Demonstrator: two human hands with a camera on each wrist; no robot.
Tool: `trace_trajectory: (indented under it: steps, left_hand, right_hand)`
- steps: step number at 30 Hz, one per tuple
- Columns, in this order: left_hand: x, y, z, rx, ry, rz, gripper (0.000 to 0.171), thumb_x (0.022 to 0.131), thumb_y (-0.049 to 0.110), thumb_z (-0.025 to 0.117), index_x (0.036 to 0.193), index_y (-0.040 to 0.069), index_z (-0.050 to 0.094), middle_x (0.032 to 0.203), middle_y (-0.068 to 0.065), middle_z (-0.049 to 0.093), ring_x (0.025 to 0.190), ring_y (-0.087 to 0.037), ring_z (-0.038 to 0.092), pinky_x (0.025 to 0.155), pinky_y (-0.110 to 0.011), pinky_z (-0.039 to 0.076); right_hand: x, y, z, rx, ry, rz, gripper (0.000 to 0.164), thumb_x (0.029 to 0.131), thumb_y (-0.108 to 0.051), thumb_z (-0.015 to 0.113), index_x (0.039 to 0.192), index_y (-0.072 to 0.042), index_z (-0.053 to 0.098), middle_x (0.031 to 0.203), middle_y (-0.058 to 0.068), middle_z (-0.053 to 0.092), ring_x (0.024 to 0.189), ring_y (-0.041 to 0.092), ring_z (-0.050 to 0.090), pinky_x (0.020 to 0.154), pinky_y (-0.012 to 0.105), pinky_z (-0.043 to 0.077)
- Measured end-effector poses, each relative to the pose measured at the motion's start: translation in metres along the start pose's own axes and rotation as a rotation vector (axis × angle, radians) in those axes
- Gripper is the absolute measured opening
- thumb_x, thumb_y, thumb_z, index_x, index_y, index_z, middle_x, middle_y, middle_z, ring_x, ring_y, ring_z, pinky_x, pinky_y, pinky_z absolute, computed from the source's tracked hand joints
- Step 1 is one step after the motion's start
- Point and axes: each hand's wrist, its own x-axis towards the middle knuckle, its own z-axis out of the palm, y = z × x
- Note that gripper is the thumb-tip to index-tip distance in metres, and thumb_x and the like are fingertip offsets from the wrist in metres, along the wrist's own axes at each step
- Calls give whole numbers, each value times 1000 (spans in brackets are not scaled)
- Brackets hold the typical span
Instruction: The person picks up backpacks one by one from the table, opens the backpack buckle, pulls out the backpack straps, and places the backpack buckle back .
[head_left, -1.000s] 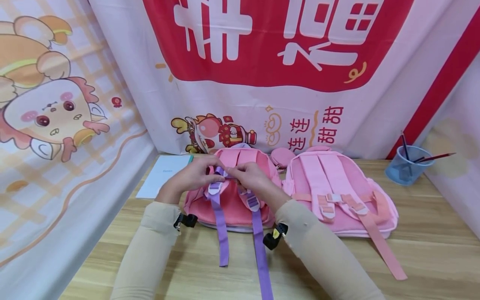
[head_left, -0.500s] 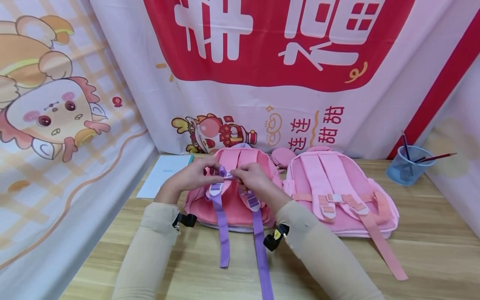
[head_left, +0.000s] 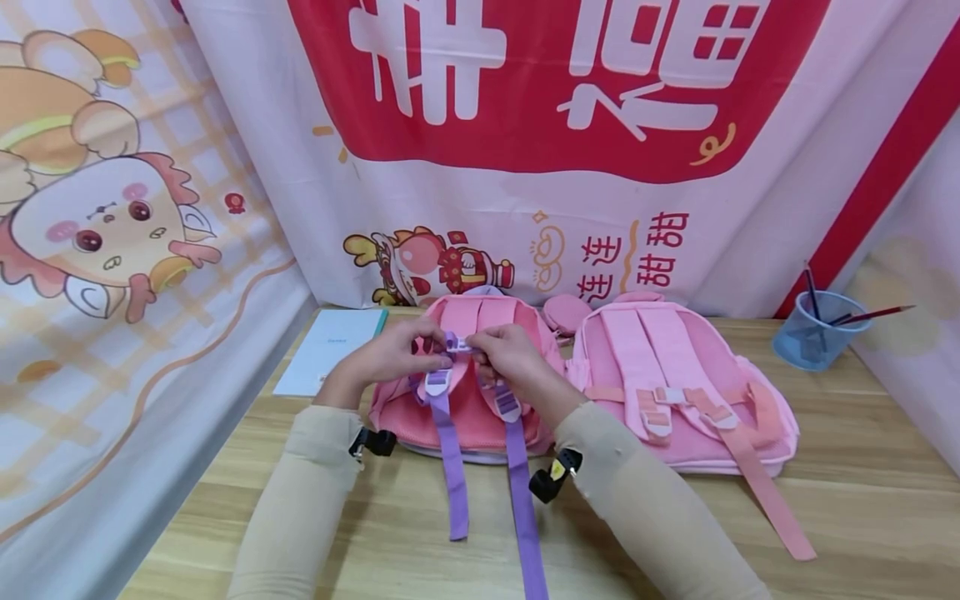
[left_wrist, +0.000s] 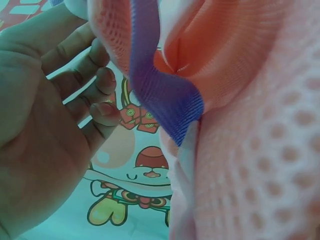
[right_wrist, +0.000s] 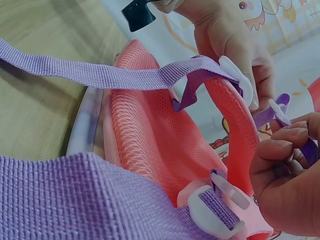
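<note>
A pink backpack (head_left: 480,437) lies with its shoulder straps up and purple webbing on them. Over its middle, my left hand (head_left: 393,346) pinches one side of the purple chest strap, near a small white buckle (head_left: 459,343). From the other side my right hand (head_left: 513,354) pinches the chest strap close to that buckle. The right wrist view shows the white buckle (right_wrist: 280,112) between both hands' fingertips. White strap adjusters (right_wrist: 215,210) sit on the shoulder straps. In the left wrist view the lower fingers of the left hand (left_wrist: 45,115) are loosely curled; its thumb tip is hidden.
A second, lighter pink backpack (head_left: 600,421) lies to the right, its coral strap end hanging over the wooden table (head_left: 862,500). A pale blue notebook (head_left: 326,350) is at the left. A blue mesh cup (head_left: 813,342) with pencils stands far right. Printed curtains enclose the table.
The white buckle between the fingertips has come into fuller view, and the hands have shifted slightly. The left purple strap end has swung a little to the right.
</note>
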Motion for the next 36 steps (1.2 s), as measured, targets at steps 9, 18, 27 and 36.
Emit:
trace_trajectory:
  steps: [9,18,27,36]
  left_hand:
    - [4,2,7,-12,12,-22,15,97,19,83,106,16,72,108,-4,70,92,-21,61,83,-34,54]
    - [3,0,10,-11,-11,-38,13,98,21,82,107,17,73,104,-2,70,97,-21,61,91,-39,53]
    - [3,-1,15,3,-46,-113,16,99,26,81,112,21,73,112,2,73,104,-20,63,101,-42,53]
    - [-2,4,12,-33,3,-103,28,100,30,80,125,19,73,110,-1,71,99,-22,62,91,-38,53]
  right_hand:
    - [-1,-2,-3,24,13,3,23,110,-17,60,93,-3,65,67,0,48,55,12,41,54,26,38]
    - [-7,-7,-6,41,-4,-28,20,108,-13,58,94,0,64,66,-1,47,54,12,39,53,25,35]
    - [-11,-8,-11,25,6,-46,20,109,-13,59,98,-1,71,68,0,49,56,12,39,55,25,36]
    - [-9,-2,-14,20,6,-52,22,110,-17,59,97,-2,69,70,0,50,57,13,41,55,24,38]
